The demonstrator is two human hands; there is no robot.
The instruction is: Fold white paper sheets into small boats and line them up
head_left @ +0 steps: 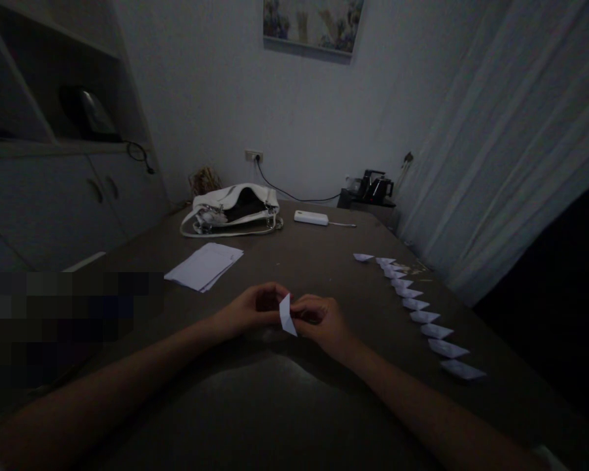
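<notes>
Between my two hands, above the middle of the table, is a small folded white paper boat [287,316], standing on end with its pointed tips up and down. My left hand [256,309] pinches it from the left, fingers curled. From the right, my right hand [324,320] grips its other side with thumb and bent fingers. The fingertips behind the paper are partly hidden. Along the right side of the table runs a row of several finished white paper boats [425,317]. To the left of my hands lies a stack of white paper sheets [206,265].
A white handbag [235,203] lies open at the back of the brown table [294,405]. Right of it is a white power bank [311,218] with a short cable. A black kettle [377,188] stands beyond the far edge, near a pale curtain [495,144].
</notes>
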